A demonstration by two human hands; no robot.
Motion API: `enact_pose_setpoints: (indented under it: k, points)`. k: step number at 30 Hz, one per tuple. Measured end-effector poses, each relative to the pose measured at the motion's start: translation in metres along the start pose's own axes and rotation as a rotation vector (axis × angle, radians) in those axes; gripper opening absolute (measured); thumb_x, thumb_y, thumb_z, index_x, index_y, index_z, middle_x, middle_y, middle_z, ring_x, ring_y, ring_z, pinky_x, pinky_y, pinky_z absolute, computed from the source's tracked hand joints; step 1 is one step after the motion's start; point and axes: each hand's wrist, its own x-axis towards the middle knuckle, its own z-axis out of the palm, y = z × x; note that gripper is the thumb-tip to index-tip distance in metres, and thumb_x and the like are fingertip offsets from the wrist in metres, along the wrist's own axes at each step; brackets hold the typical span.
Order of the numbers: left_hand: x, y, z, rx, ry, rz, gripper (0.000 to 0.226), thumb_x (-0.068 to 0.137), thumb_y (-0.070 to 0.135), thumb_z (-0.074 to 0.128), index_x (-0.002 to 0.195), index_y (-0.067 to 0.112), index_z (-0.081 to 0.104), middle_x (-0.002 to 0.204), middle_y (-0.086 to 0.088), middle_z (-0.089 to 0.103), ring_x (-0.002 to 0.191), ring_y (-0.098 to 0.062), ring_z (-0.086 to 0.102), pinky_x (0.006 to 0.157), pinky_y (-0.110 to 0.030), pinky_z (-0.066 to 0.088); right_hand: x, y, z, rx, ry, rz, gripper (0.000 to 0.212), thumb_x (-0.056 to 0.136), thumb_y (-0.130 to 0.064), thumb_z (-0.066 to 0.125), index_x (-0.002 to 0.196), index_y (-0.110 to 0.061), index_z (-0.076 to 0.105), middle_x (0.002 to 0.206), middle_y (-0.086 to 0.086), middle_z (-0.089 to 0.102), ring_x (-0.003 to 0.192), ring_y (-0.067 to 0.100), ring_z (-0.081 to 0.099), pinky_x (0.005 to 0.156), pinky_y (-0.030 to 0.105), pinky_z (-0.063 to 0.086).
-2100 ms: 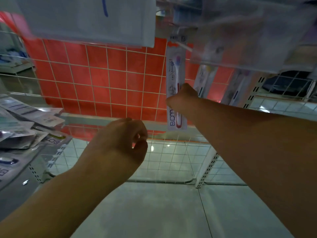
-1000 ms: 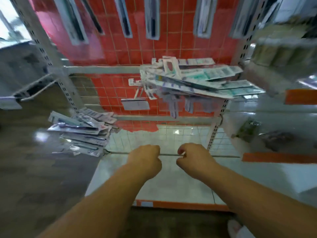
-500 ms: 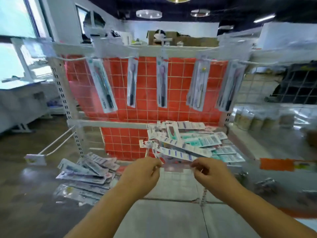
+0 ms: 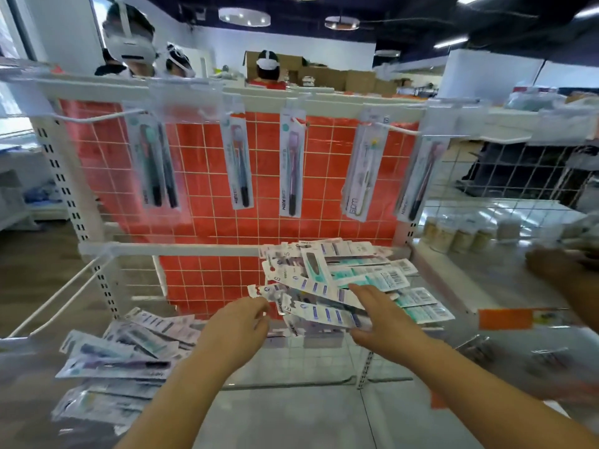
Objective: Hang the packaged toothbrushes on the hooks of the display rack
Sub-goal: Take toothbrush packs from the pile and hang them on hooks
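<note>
Display rack point(image 4: 81, 202): white uprights, red tiled back panel behind a white wire grid, filling most of the view. Top row is carrying five hanging packs point(image 4: 292, 163), spread from about 10 o'clock to 2 o'clock of the panel, all dangling upright from white hooks point(image 4: 97, 118). So part of the job is looking done.

Lower rail point(image 4: 168, 249): appearing bare of hung packs at its left; a long empty hook is jutting out toward 8 o'clock. Judgement: much is remaining, since two loose stocks are waiting.

Stock one, the fanned bundle of toothbrush packs point(image 4: 340, 280), is sitting at 5 o'clock of the red panel, just in front of the lower rail. Whether it is threaded on a hook or simply stacked, I cannot tell. Stock two, a loose heap of packs point(image 4: 129, 358), is lying low at 8 o'clock, beside the rack's left upright.

Packs themselves: long, flat, narrow blister cards, clear fronts with white and teal printed backs, barcodes showing, a hang hole at the top end.

Left hand point(image 4: 241, 322): fingers curling, pinching the near end of a pack at the bundle's left edge. Right hand point(image 4: 379, 322): fingers straight and spread, resting on the bundle's top, thumb underneath; not clearly gripping.

Another person's blurred hand point(image 4: 557, 267) is showing at 3 o'clock.
</note>
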Motion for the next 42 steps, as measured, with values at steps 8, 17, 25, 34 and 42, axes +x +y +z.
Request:
enact_pose_setpoints:
  k: [8,17,25,34,42]
  points:
    - [0.016,0.018,-0.004,0.003,0.034,-0.07,0.023,0.095,0.024,0.045,0.112,0.021,0.061,0.111,0.002,0.064,0.096,-0.015,0.056,0.085,-0.032,0.049,0.03,0.018,0.005,-0.084,-0.099,-0.025,0.095,0.081,-0.041,0.067,0.151,-0.019,0.006,0.157,0.001,0.012,0.143,0.02,0.015,0.115,0.033,0.018]
    - [0.014,0.018,-0.011,0.005,0.064,-0.074,0.026,0.094,0.027,0.049,0.116,0.021,0.06,0.111,0.004,0.063,0.097,-0.014,0.057,0.088,-0.031,0.048,0.055,0.024,0.024,-0.246,-0.245,-0.013,0.108,0.077,-0.046,0.07,0.15,-0.019,-0.006,0.158,0.005,0.002,0.145,0.028,-0.002,0.114,0.054,0.001]
    - [0.004,0.001,-0.014,0.01,0.013,-0.077,0.022,0.094,0.03,0.049,0.112,0.027,0.06,0.103,0.012,0.061,0.09,-0.005,0.055,0.081,-0.02,0.045,0.058,0.028,0.032,-0.317,-0.118,-0.046,0.043,0.088,-0.02,0.052,0.129,-0.02,0.038,0.13,0.008,0.045,0.123,0.028,0.04,0.106,0.052,0.026]
    - [0.002,-0.008,-0.01,0.014,-0.01,-0.087,0.024,0.095,0.033,0.048,0.115,0.028,0.059,0.098,0.015,0.056,0.088,-0.002,0.053,0.079,-0.016,0.044,0.057,0.026,0.024,-0.272,-0.105,-0.104,0.031,0.088,-0.022,0.055,0.118,-0.02,0.049,0.121,0.004,0.055,0.109,0.025,0.055,0.088,0.033,0.044]
    - [0.003,0.003,-0.009,-0.021,-0.039,-0.028,0.025,0.096,0.033,0.046,0.118,0.032,0.057,0.1,0.018,0.056,0.091,-0.001,0.053,0.081,-0.013,0.041,0.054,0.021,0.008,-0.281,-0.096,-0.05,0.027,0.087,-0.024,0.059,0.113,-0.018,0.054,0.112,0.003,0.062,0.102,0.022,0.059,0.085,0.032,0.047]
